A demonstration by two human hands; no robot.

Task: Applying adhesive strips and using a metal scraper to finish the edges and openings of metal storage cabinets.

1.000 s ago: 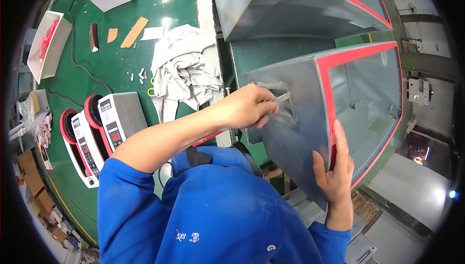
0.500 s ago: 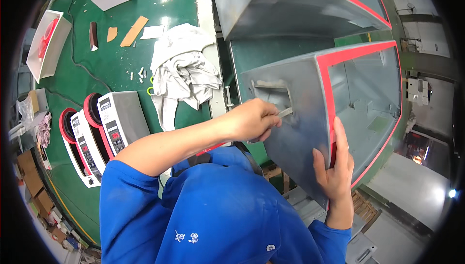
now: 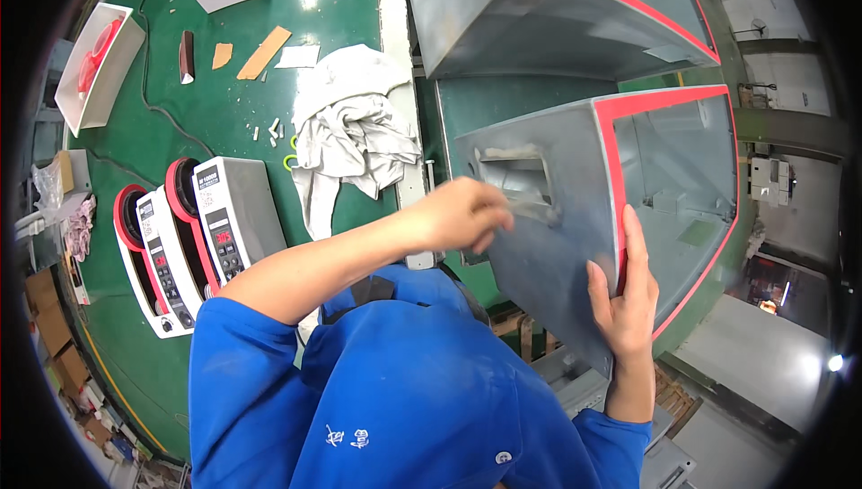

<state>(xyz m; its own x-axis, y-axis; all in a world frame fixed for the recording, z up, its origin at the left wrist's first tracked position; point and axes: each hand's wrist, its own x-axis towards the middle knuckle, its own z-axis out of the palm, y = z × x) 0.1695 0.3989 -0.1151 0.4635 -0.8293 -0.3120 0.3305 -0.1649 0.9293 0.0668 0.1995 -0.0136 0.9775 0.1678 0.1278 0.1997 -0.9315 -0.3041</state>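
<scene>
A grey metal housing (image 3: 557, 246) with red edging along its open side stands tilted in front of me on the right. Its near face has a rectangular cutout (image 3: 514, 176) with a pale, rough-looking border. My left hand (image 3: 462, 216) is just left of the cutout, fingers curled in and slightly blurred; whatever they pinch, if anything, is hidden. At the housing's red-edged corner, my right hand (image 3: 626, 305) grips the edge, thumb on the near face and fingers along the rim.
Another grey housing (image 3: 503, 22) stands behind. On the green table lie a crumpled white cloth (image 3: 355, 130), cardboard strips (image 3: 264, 53) and small white pieces (image 3: 274, 130). Control boxes with red displays (image 3: 238, 220) sit at left, near a white box (image 3: 108, 67) holding red rolls.
My left hand has drawn back left from the cutout's lower edge, uncovering more of it. My right hand keeps its place on the housing's edge. The view has shifted slightly.
</scene>
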